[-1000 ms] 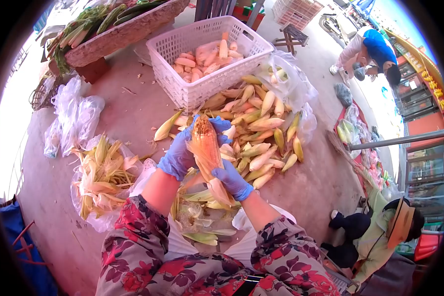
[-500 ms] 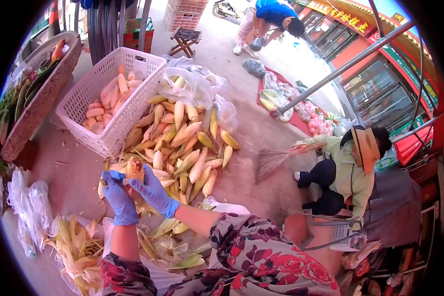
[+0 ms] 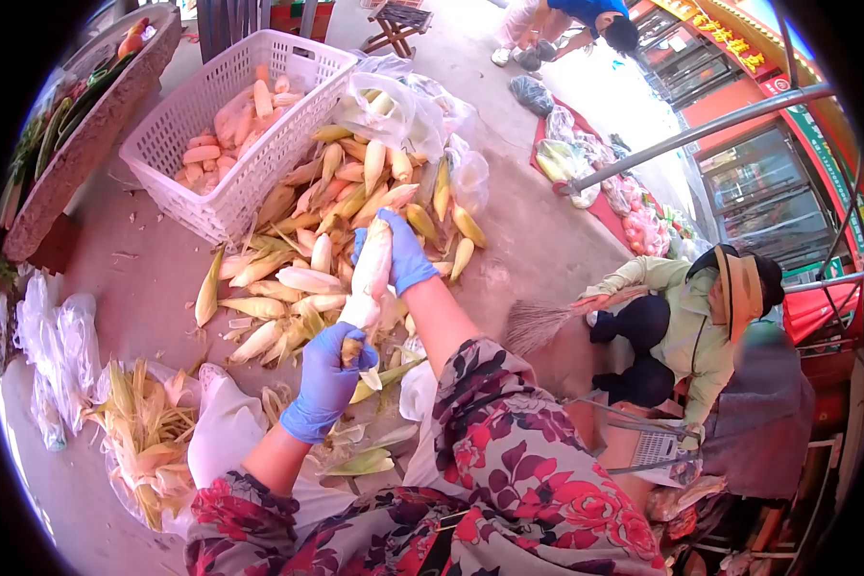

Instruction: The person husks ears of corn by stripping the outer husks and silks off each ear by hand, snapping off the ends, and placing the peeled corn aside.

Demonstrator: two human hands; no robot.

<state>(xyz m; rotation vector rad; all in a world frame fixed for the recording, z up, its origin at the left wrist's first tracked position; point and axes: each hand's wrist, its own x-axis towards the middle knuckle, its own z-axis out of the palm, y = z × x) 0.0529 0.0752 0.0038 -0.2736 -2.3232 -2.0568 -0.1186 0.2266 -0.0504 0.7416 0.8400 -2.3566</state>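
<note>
Corn slants over the heap, right grip curled round its upper end; left grip seems wrapped round the stalk. Best steady the top while twisting low.

Corn ear: pale w/ pinkish tint, tilted, held midair; brownish stub nr lower end.

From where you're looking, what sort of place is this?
Probably an outdoor street market or roadside vegetable stall: heaped corn lies on the ground by a plastic crate, bagged goods are laid out beyond, and shopfronts stand nearby.
</note>
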